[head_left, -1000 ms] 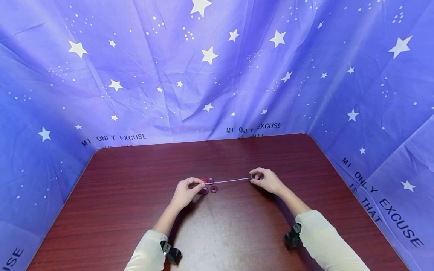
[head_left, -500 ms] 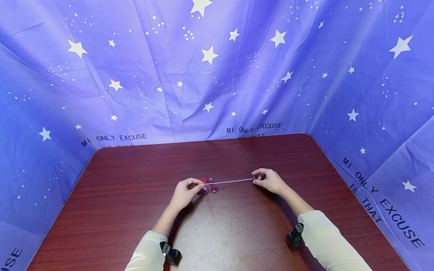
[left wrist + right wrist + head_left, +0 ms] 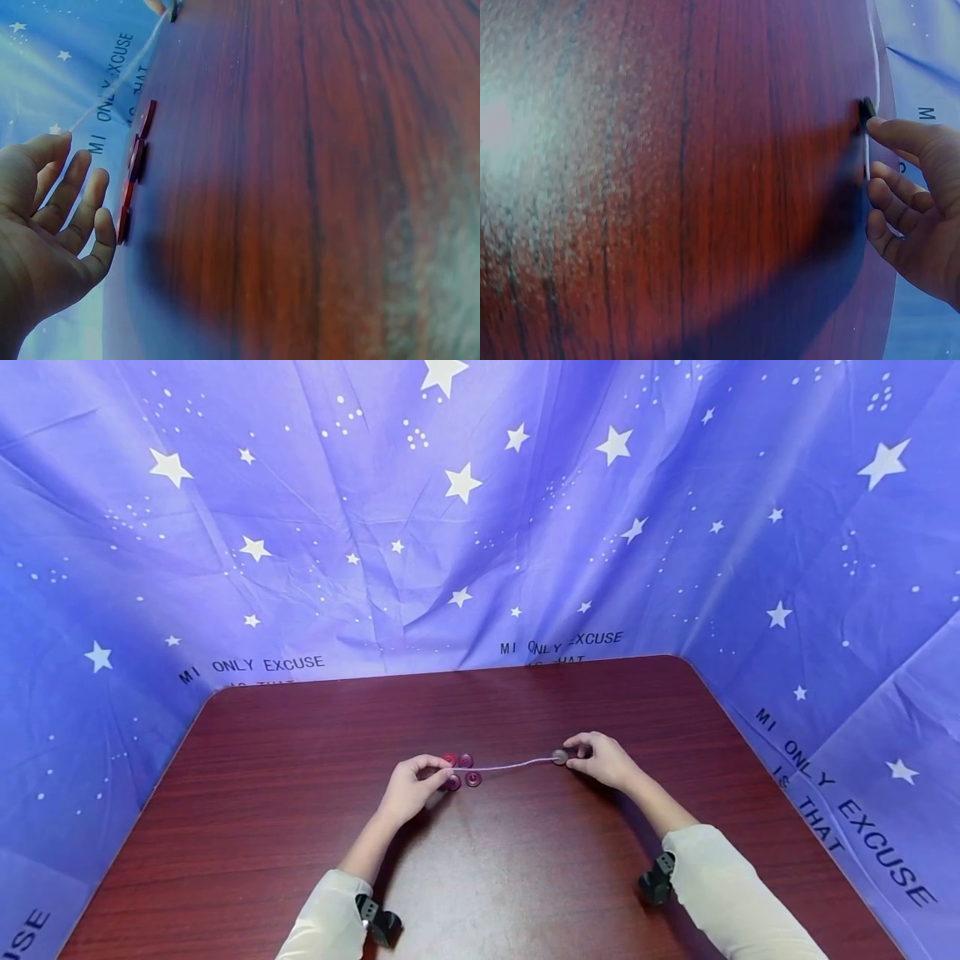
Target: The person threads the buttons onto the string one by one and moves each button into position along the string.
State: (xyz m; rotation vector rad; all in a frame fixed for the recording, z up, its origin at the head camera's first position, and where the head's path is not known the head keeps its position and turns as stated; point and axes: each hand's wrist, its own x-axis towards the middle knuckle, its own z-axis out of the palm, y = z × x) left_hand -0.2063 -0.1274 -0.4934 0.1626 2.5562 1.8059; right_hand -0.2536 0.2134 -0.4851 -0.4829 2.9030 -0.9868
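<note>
String (image 3: 495,768), end hidden, is pinched by left hand (image 3: 410,785); right hand (image 3: 604,762) pinches part-covered disc (image 3: 559,757).

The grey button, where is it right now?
In the head view, the grey button is right of centre, in the grip of the right hand, with the pale string running leftward from it.

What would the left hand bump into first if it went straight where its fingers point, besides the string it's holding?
Most likely the dark red buttons, just past the fingertips of the left hand. It looks raised off the table, though, so it might pass above them.
</note>
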